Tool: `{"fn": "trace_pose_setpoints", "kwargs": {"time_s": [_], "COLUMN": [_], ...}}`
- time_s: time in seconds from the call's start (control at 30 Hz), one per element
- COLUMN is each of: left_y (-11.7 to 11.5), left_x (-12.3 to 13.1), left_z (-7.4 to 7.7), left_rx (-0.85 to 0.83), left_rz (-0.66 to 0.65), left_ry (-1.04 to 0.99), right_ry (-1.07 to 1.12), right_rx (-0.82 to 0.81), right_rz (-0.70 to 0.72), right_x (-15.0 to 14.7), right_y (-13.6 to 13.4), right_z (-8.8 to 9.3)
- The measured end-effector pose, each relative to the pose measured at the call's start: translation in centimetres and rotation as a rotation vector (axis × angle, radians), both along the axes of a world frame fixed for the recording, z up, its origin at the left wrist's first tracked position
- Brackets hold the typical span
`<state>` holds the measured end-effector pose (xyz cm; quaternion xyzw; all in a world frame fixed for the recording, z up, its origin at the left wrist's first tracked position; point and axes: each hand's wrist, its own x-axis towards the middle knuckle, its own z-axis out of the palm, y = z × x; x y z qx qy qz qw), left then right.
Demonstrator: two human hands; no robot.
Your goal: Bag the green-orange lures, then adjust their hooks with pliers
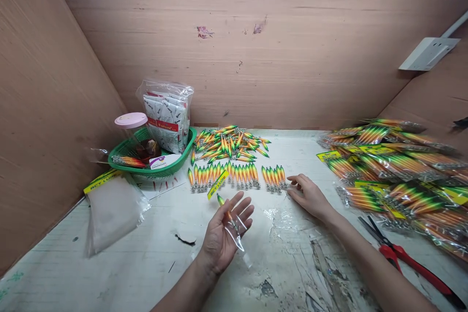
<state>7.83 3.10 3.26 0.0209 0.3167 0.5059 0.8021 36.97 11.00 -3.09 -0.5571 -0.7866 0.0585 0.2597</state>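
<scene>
My left hand (224,239) is turned palm up, its thumb pressing a bagged fishing lure (227,209) against the palm while the other fingers stay loosely spread. Green, yellow and orange colour this lure, and a yellow label (218,185) tops its clear sleeve. On the table, my right hand (309,195) has its fingers slightly apart at the right end of a short row of lures (273,178); whether a fingertip touches the last one I cannot tell. Longer rows of matching lures (245,176) stand to the left, and a loose pile of lures (230,142) lies behind them.
Bagged lures (398,170) are heaped at right, with red-handled scissors (397,251) before them. At left, a green basket (168,170) holds a jar and packets; empty plastic bags (113,209) lie near it. Board walls (234,78) enclose the table; its surface (285,273) is peeling.
</scene>
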Motion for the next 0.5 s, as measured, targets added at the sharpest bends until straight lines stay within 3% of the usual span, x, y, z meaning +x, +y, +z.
{"fn": "trace_pose_setpoints", "kwargs": {"time_s": [0.37, 0.5], "left_y": [0.2, 0.3], "left_x": [0.3, 0.3], "left_z": [-0.4, -0.4], "left_rx": [0.004, 0.009], "left_rz": [-0.001, 0.011], "left_ry": [0.079, 0.093], "right_ry": [0.053, 0.099], "right_rx": [0.038, 0.105], "right_rz": [0.051, 0.013], "right_x": [-1.5, -1.5], "right_y": [0.4, -2.0], "right_z": [1.1, 3.6]}}
